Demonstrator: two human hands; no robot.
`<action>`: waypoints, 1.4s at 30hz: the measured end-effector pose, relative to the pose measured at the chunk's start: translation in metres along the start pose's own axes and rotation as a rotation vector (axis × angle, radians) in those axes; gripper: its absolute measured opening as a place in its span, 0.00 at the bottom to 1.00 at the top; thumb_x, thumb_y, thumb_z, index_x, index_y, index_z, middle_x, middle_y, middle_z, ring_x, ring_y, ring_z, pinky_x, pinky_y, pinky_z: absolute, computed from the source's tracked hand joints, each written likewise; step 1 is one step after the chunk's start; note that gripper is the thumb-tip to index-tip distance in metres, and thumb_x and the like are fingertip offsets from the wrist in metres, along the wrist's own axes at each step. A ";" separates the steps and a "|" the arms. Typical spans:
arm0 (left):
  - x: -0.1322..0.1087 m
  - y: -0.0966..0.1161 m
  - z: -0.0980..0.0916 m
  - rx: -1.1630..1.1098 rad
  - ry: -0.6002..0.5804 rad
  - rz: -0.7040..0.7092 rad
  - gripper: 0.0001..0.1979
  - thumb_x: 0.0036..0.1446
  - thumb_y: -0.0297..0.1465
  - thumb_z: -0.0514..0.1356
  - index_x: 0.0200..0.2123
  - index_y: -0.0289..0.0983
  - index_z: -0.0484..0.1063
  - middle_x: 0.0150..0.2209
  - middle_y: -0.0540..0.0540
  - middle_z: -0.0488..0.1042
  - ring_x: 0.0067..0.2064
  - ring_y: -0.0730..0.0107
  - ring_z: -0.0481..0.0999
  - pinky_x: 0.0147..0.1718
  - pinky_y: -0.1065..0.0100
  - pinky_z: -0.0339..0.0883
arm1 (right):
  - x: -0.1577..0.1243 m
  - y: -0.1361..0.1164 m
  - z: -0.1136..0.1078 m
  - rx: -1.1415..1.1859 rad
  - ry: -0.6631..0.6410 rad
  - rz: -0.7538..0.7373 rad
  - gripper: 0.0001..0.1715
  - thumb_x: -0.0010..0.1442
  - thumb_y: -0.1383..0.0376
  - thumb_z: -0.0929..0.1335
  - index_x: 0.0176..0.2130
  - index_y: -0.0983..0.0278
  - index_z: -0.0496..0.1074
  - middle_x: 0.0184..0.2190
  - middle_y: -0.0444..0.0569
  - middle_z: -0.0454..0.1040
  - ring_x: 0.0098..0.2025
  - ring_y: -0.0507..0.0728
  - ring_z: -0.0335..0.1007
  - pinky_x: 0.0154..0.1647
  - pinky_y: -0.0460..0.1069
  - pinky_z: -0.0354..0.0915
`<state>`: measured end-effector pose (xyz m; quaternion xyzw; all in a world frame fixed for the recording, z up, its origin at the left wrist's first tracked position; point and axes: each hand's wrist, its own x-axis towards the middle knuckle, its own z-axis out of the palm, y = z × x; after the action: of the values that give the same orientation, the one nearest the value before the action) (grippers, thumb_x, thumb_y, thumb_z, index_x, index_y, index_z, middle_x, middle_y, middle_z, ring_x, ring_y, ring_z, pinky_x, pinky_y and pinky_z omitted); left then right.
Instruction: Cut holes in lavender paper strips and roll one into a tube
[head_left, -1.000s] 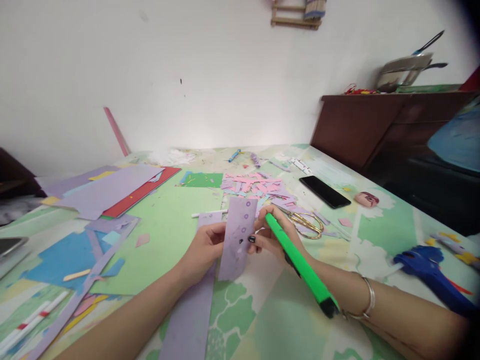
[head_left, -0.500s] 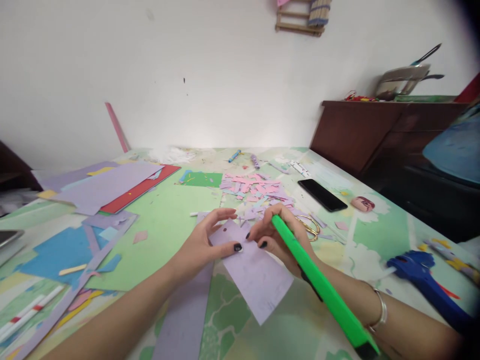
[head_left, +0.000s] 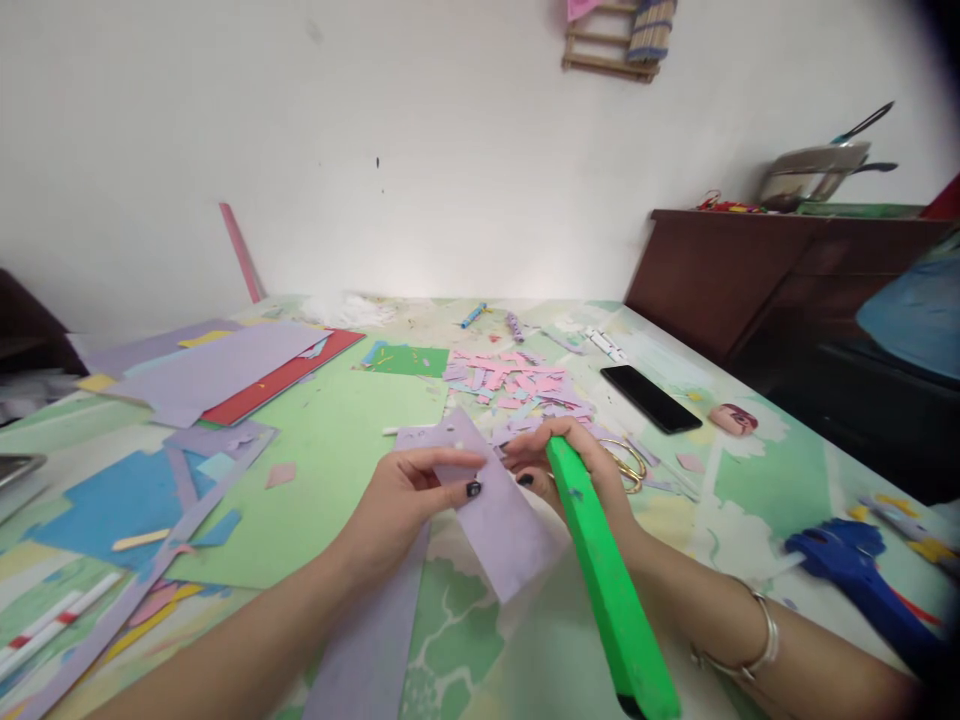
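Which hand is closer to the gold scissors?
Right. The right hand is just in front of the gold scissors, partly hiding them; the left hand is farther left, holding purple paper.

My left hand [head_left: 405, 505] covers part of the pale-purple rectangular paper strip [head_left: 517, 540], and the strip's lower end is just a blur. Can't tell if my right hand [head_left: 581, 465] is actually touching it — fingertips are too murky. The gold metal-handled scissors [head_left: 632, 465] are half lost behind that hand. Bottom edge clips my long bright-green plastic tool [head_left: 609, 580] — and the blue plastic glue gun [head_left: 855, 570] vanishes into the dark right corner.
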<state>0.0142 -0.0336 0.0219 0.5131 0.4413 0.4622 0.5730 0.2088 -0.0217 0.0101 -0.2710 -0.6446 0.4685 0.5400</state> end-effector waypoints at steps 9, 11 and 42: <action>0.010 -0.002 -0.013 0.193 0.308 0.102 0.10 0.43 0.34 0.67 0.31 0.39 0.76 0.30 0.49 0.77 0.29 0.72 0.73 0.27 0.73 0.64 | 0.018 0.002 -0.035 -0.729 -0.012 -0.106 0.26 0.52 0.79 0.59 0.47 0.58 0.60 0.56 0.53 0.64 0.56 0.62 0.64 0.51 0.62 0.62; 0.010 -0.002 -0.013 0.169 0.323 0.102 0.11 0.42 0.34 0.67 0.31 0.38 0.76 0.29 0.49 0.77 0.28 0.72 0.73 0.26 0.73 0.64 | 0.017 -0.002 -0.036 -0.817 -0.071 -0.147 0.30 0.51 0.80 0.57 0.50 0.59 0.58 0.59 0.55 0.60 0.58 0.63 0.61 0.51 0.62 0.62; 0.000 0.009 -0.010 0.298 0.196 0.295 0.11 0.49 0.37 0.62 0.36 0.38 0.72 0.36 0.48 0.72 0.36 0.68 0.71 0.32 0.70 0.64 | 0.009 -0.044 -0.026 -0.636 -0.525 0.098 0.13 0.59 0.70 0.63 0.44 0.59 0.65 0.24 0.41 0.69 0.24 0.50 0.63 0.25 0.45 0.57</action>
<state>0.0040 -0.0314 0.0305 0.6036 0.4784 0.5185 0.3716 0.2377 -0.0240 0.0527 -0.3258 -0.8594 0.3244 0.2239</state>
